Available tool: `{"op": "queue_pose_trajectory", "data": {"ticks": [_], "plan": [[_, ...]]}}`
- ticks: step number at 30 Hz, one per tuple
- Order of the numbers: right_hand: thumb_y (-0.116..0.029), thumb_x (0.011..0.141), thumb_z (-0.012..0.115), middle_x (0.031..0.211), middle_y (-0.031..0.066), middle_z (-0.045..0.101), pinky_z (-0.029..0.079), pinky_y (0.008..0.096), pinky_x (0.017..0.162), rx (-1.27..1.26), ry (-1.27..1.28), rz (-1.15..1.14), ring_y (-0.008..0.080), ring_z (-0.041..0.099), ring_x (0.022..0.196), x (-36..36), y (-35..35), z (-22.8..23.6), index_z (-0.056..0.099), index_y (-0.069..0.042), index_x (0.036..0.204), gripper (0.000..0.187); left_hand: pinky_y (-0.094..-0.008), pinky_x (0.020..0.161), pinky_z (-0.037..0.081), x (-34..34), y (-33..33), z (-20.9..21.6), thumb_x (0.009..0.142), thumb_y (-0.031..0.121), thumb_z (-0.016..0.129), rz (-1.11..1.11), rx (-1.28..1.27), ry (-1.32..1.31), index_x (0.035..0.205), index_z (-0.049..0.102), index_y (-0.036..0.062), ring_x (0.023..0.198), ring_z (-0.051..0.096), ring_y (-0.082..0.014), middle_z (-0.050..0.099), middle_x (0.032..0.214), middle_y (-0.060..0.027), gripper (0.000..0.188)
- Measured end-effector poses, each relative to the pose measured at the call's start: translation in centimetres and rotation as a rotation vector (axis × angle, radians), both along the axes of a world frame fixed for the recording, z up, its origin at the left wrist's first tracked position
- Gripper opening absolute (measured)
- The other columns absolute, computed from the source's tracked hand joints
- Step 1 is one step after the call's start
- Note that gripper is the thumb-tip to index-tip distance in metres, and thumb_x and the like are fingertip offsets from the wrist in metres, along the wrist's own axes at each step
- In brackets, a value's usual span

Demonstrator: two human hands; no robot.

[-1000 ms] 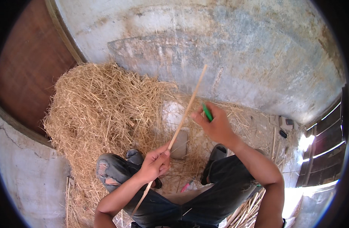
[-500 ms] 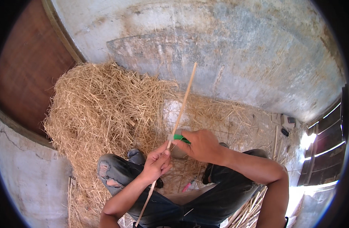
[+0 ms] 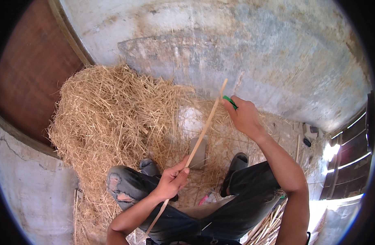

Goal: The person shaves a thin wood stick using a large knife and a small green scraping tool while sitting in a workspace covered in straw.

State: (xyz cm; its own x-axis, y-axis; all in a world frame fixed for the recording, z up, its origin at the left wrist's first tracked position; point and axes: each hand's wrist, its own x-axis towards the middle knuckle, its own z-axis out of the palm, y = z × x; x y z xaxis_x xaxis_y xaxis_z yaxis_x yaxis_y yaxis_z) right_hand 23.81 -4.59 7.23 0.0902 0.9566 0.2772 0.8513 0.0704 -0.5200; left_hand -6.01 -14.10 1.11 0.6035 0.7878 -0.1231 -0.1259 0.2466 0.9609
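Observation:
A long, thin, pale wooden stick (image 3: 204, 132) slants up and to the right from my lap toward the wall. My left hand (image 3: 173, 179) is closed round its lower half, above my left thigh. Near the stick's far end, my right hand (image 3: 246, 117) is closed on a small green-handled tool (image 3: 230, 102). The tool's working end lies at the stick, too small to make out clearly; I cannot tell whether it touches. Below the stick's middle a grey block (image 3: 199, 154) rests on the floor between my feet.
A big heap of straw-like shavings (image 3: 110, 114) lies at left against the wall (image 3: 277, 61). My slippered feet (image 3: 238, 162) flank the block. A bundle of sticks (image 3: 266, 226) lies by my right thigh. A small black object (image 3: 307, 142) is at far right.
My right hand has moved away from my left, up and to the right along the stick, with the green-handled tool. The stick tilts more to the right; my left hand is slightly lower.

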Motion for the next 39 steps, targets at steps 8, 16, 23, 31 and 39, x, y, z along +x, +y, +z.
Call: {"op": "queue_pose_trajectory", "data": {"ticks": [8, 16, 23, 31, 39], "plan": [[-0.047, 0.103, 0.049, 0.069, 0.0221, 0.059, 0.045, 0.0465, 0.066, 0.359, 0.131, -0.398, 0.0344, 0.056, 0.064, 11.3, 3.8, -1.4, 0.062, 0.003, 0.081, 0.057, -0.0226, 0.045, 0.030, -1.0, -1.5, -0.3, 0.107, 0.017, 0.047, -0.175, 0.183, 0.100, 0.155, 0.030, 0.0053, 0.048, 0.033, -0.0033, 0.036, 0.060, 0.0060, 0.052], [-0.045, 0.103, 0.048, 0.067, 0.0196, 0.056, 0.042, 0.0404, 0.062, 0.104, 0.271, -0.285, 0.0273, 0.048, 0.060, 10.8, -0.6, -2.6, 0.060, 0.005, 0.084, 0.054, -0.0207, 0.048, 0.029, -2.8, -1.7, -1.5, 0.106, 0.018, 0.051, 0.012, 0.028, 0.101, 0.153, 0.038, 0.0069, 0.054, 0.033, -0.0003, 0.038, 0.066, 0.0094, 0.049], [-0.043, 0.099, 0.056, 0.066, 0.0200, 0.061, 0.046, 0.0481, 0.055, -0.078, 0.038, 0.209, 0.0375, 0.061, 0.058, -1.0, -3.3, -1.8, 0.066, -0.003, 0.095, 0.041, -0.0217, 0.045, 0.028, -0.7, -0.7, -1.3, 0.107, 0.015, 0.049, 0.027, 0.109, 0.084, 0.154, 0.034, 0.0037, 0.048, 0.031, -0.0019, 0.035, 0.059, 0.0074, 0.051], [-0.048, 0.098, 0.054, 0.059, 0.0167, 0.061, 0.049, 0.0469, 0.049, -0.090, -0.160, 0.544, 0.0375, 0.063, 0.053, -5.5, -6.9, -3.2, 0.063, -0.005, 0.090, 0.044, -0.0234, 0.044, 0.028, 0.9, -0.2, -1.3, 0.107, 0.017, 0.048, 0.112, 0.013, 0.031, 0.154, 0.034, 0.0047, 0.045, 0.028, -0.0039, 0.033, 0.054, 0.0060, 0.051], [-0.044, 0.106, 0.042, 0.063, 0.0147, 0.060, 0.050, 0.0443, 0.064, -0.193, 0.183, -0.181, 0.0255, 0.063, 0.063, 4.4, 1.6, -0.9, 0.064, 0.002, 0.094, 0.052, -0.0218, 0.049, 0.030, -0.4, -2.3, -2.2, 0.106, 0.017, 0.052, -0.062, -0.036, 0.197, 0.155, 0.035, 0.0104, 0.055, 0.033, -0.0017, 0.037, 0.067, 0.0086, 0.052]]}}
